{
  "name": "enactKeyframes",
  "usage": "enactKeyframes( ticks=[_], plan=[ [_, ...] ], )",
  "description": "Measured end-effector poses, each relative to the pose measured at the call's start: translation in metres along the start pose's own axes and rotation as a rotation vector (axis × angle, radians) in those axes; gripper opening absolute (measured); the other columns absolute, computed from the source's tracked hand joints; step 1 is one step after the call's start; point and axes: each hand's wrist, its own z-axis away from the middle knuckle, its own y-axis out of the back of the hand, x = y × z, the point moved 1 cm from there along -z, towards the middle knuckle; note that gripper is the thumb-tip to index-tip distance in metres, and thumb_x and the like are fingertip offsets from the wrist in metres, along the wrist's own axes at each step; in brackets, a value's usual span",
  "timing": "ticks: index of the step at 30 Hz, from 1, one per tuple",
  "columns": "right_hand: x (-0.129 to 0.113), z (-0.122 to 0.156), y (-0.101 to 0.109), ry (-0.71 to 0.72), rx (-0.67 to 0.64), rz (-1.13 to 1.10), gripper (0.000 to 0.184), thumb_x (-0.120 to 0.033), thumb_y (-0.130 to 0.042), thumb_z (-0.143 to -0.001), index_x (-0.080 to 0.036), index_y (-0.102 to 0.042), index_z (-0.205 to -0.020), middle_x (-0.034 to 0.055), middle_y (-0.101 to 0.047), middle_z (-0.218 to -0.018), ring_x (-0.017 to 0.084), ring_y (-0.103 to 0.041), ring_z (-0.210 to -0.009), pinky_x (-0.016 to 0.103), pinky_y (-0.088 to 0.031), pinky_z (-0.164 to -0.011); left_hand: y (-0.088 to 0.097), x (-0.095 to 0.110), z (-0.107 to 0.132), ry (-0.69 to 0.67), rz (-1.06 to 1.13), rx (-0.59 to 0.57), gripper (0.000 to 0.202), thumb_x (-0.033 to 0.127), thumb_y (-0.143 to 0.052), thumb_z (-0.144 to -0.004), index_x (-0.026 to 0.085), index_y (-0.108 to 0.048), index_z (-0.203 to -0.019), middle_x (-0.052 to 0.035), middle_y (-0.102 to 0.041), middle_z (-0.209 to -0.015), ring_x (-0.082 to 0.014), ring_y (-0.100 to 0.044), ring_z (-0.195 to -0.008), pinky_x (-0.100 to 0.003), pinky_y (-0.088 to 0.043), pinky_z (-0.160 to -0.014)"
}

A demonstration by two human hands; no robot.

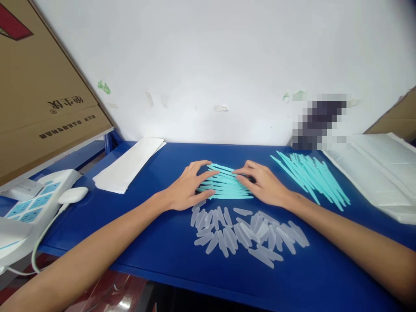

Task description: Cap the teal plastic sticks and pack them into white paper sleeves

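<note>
Slim turquoise sticks lie side by side in a row on the blue table, between my two hands. My left hand has its fingers spread, with the fingertips touching the left ends of the row. Over the right part of the row, my right hand is curled, thumb and forefinger close together at one turquoise stick. Just below the row, nearer to me, is a loose scatter of small translucent plastic covers. Another pile of turquoise sticks lies to the right of my right hand, several of them overlapping at a slant.
Folded white paper lies at the table's back left. A white power strip with a plugged-in charger is at the left edge, below a cardboard box. Clear plastic packages lie at the right. A white wall bounds the back.
</note>
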Motion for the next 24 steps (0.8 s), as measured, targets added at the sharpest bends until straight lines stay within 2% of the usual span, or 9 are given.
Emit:
enactKeyframes(
  ticks=[5,8,10,13,14,16,19,22,24],
  plan=[
    [-0.004,0.004,0.002,0.095,-0.059,-0.069,0.043,-0.052,-0.055,-0.096,-0.022,-0.069,-0.123,0.0075,-0.057,-0.096,0.020,-0.055,-0.082,0.035,-0.044,-0.071,0.001,0.003,0.000,-0.111,0.002,0.013,0.047,0.047,-0.055,-0.098,0.027,-0.053,-0.140,-0.0134,-0.034,-0.155,-0.0356,-0.033,-0.143,-0.058,-0.038,-0.113],
    [-0.006,0.005,0.002,0.144,-0.098,-0.053,0.042,-0.053,-0.062,-0.091,-0.024,-0.071,-0.120,0.0069,-0.056,-0.096,0.020,-0.055,-0.085,0.036,-0.045,-0.073,-0.001,0.001,-0.002,-0.058,0.051,0.090,0.044,0.041,-0.050,-0.101,0.027,-0.049,-0.143,-0.0137,-0.035,-0.153,-0.0321,-0.036,-0.141,-0.050,-0.046,-0.105],
    [-0.007,0.005,0.001,0.143,-0.095,-0.055,0.039,-0.049,-0.062,-0.092,-0.025,-0.071,-0.121,0.0065,-0.056,-0.095,0.020,-0.054,-0.083,0.035,-0.045,-0.072,0.000,-0.001,-0.003,-0.017,0.087,0.186,0.042,0.037,-0.045,-0.102,0.026,-0.049,-0.142,-0.0141,-0.042,-0.147,-0.0291,-0.044,-0.134,-0.044,-0.050,-0.098],
    [-0.006,0.004,0.000,0.140,-0.074,-0.051,0.035,-0.041,-0.059,-0.095,-0.024,-0.070,-0.124,0.0068,-0.057,-0.095,0.019,-0.055,-0.081,0.034,-0.044,-0.071,0.002,-0.001,-0.004,0.032,0.042,0.279,0.033,0.034,-0.044,-0.102,0.022,-0.060,-0.128,-0.0085,-0.065,-0.110,-0.0219,-0.061,-0.098,-0.045,-0.046,-0.091],
    [-0.006,0.004,0.000,0.140,-0.072,-0.049,0.034,-0.039,-0.058,-0.096,-0.024,-0.071,-0.124,0.0071,-0.057,-0.095,0.019,-0.055,-0.081,0.034,-0.044,-0.071,0.003,0.000,-0.004,0.048,0.017,0.290,0.030,0.034,-0.045,-0.101,0.022,-0.063,-0.121,-0.0038,-0.067,-0.091,-0.0182,-0.061,-0.080,-0.045,-0.044,-0.088],
    [-0.005,0.003,-0.001,0.139,-0.081,-0.048,0.032,-0.036,-0.054,-0.098,-0.024,-0.071,-0.123,0.0071,-0.058,-0.094,0.018,-0.055,-0.080,0.033,-0.043,-0.069,0.005,0.004,-0.004,0.056,-0.013,0.297,0.026,0.033,-0.048,-0.098,0.020,-0.068,-0.107,0.0046,-0.059,-0.061,-0.0119,-0.048,-0.054,-0.043,-0.041,-0.083],
    [-0.006,0.003,0.000,0.150,-0.096,-0.039,0.032,-0.033,-0.049,-0.101,-0.023,-0.074,-0.118,0.0064,-0.059,-0.089,0.018,-0.055,-0.079,0.032,-0.042,-0.068,0.008,0.011,-0.004,-0.050,-0.010,0.184,0.025,0.031,-0.050,-0.095,0.018,-0.070,-0.088,0.0068,-0.051,-0.049,-0.0092,-0.037,-0.045,-0.038,-0.040,-0.076],
    [-0.008,0.004,0.001,0.182,-0.094,-0.030,0.029,-0.034,-0.052,-0.100,-0.022,-0.076,-0.111,0.0061,-0.060,-0.087,0.018,-0.055,-0.081,0.033,-0.041,-0.069,0.018,0.016,-0.001,-0.156,-0.030,-0.029,0.032,0.033,-0.053,-0.093,0.018,-0.062,-0.067,0.0035,-0.055,-0.053,-0.0101,-0.040,-0.047,-0.033,-0.039,-0.068],
    [-0.009,0.005,0.001,0.184,-0.098,-0.051,0.027,-0.039,-0.058,-0.097,-0.022,-0.077,-0.105,0.0059,-0.061,-0.088,0.018,-0.056,-0.081,0.033,-0.042,-0.069,0.027,0.015,0.003,-0.132,-0.059,-0.112,0.038,0.039,-0.058,-0.092,0.019,-0.055,-0.060,0.0028,-0.055,-0.054,-0.0106,-0.041,-0.048,-0.031,-0.037,-0.063]
  ],
)
